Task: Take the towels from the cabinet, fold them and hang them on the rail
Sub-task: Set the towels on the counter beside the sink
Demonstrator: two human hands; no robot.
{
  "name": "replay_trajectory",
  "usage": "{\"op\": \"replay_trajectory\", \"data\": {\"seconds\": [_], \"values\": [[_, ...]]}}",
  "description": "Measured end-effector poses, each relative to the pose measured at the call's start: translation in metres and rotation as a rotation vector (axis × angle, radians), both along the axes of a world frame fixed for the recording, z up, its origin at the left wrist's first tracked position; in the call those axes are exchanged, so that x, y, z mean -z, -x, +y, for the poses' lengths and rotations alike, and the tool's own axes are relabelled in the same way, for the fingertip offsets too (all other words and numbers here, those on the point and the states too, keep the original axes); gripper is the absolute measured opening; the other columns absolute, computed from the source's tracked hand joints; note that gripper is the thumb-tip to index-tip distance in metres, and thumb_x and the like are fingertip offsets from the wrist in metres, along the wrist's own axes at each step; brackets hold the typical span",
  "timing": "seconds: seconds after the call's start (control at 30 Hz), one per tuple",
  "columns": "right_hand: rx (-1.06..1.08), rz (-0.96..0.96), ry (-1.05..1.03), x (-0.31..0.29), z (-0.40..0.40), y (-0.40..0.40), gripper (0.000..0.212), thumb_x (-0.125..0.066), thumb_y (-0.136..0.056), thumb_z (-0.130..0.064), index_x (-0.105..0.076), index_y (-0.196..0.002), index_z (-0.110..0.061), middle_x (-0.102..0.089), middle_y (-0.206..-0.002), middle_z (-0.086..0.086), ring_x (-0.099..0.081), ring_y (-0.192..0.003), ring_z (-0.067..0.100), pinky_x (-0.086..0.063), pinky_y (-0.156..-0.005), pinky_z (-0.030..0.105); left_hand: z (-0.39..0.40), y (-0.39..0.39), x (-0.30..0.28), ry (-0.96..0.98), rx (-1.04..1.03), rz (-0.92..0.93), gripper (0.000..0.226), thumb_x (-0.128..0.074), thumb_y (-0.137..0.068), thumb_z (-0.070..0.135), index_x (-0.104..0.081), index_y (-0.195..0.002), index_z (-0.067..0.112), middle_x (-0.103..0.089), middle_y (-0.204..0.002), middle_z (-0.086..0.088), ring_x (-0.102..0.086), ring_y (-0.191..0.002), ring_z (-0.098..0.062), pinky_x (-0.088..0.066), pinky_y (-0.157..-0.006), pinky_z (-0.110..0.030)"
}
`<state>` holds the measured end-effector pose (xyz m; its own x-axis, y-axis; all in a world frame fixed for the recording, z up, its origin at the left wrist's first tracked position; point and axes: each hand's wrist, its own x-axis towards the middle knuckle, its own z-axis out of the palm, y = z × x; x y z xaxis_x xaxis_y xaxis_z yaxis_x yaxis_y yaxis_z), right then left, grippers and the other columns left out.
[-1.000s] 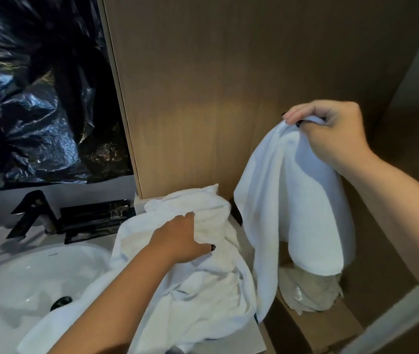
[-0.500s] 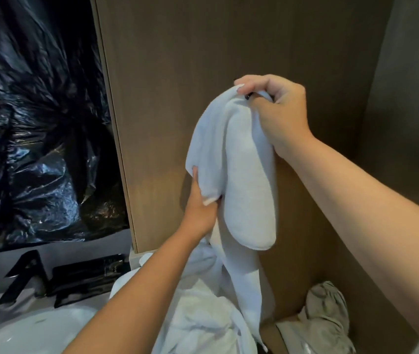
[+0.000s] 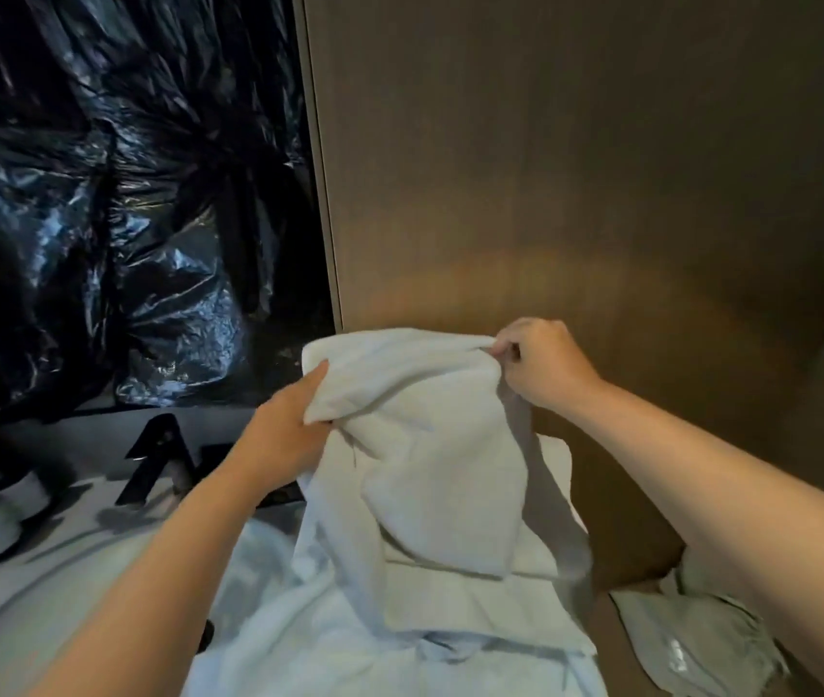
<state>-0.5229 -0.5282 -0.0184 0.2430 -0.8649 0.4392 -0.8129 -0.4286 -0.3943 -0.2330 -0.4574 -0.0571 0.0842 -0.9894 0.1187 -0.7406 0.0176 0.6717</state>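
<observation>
Our left hand (image 3: 285,435) grips one upper corner of the white towel (image 3: 430,445), our right hand (image 3: 543,364) pinches the other, holding it spread before the wooden panel (image 3: 575,168), over more towels (image 3: 349,621) heaped on the surface.

Two hands (image 3: 289,435) (image 3: 545,364), apparently two towels (image 3: 425,445) (image 3: 299,621), one faucet (image 3: 158,460).

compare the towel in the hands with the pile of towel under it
The held towel is lifted and hangs down; the pile lies on the counter by the sink.
The held towel is stretched along its top edge between the left hand and right hand; the pile is crumpled and no hand touches it.
The held towel partly covers the pile from this view.
Both are white terry cloth.
</observation>
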Motion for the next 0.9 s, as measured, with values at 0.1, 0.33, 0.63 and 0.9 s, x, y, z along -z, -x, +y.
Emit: {"op": "replay_trajectory", "data": {"seconds": [0.1, 0.33, 0.63, 0.9], "values": [[0.004, -0.019, -0.05, 0.044, 0.0, -0.034, 0.028, -0.059, -0.091, -0.012, -0.067, -0.118, -0.014, -0.057, -0.132, 0.002, -0.052, -0.123, 0.023, -0.045, -0.101, 0.038, -0.007, -0.005, 0.039, -0.274, 0.018, -0.253, 0.07, -0.04, -0.102, 0.041, 0.004, -0.156, 0.038, 0.002, -0.166, -0.002, -0.007, -0.151, -0.033, -0.019, -0.12, -0.046], [-0.172, 0.136, -0.124, 0.144, 0.008, -0.061, 0.062, -0.034, -0.098, -0.041, -0.024, -0.154, -0.018, -0.019, -0.163, 0.004, -0.012, -0.15, 0.021, -0.015, -0.122, 0.041, -0.022, 0.031, 0.108, -0.002, 0.036, -0.346, 0.082, -0.001, -0.08, 0.072, 0.007, -0.154, 0.038, 0.007, -0.166, 0.002, 0.01, -0.152, -0.024, 0.003, -0.12, -0.055], [-0.09, 0.162, -0.13, 0.225, -0.005, -0.047, 0.062, -0.017, -0.1, -0.047, -0.012, -0.156, -0.022, -0.009, -0.165, -0.002, 0.002, -0.152, 0.013, -0.002, -0.123, 0.038, -0.023, 0.071, 0.205, 0.087, -0.064, -0.452, 0.067, -0.01, -0.098, 0.059, 0.007, -0.157, 0.033, 0.006, -0.166, -0.003, 0.01, -0.152, -0.024, 0.0, -0.119, -0.058], [-0.133, 0.127, -0.139, 0.244, -0.02, -0.042, 0.061, -0.011, -0.102, -0.05, -0.006, -0.156, -0.021, -0.009, -0.164, -0.001, 0.003, -0.152, 0.013, 0.003, -0.122, 0.032, -0.032, 0.074, 0.221, 0.159, -0.08, -0.447, 0.067, -0.023, -0.097, 0.052, -0.007, -0.158, 0.03, 0.001, -0.166, -0.005, 0.005, -0.153, -0.026, 0.002, -0.119, -0.056]]}}
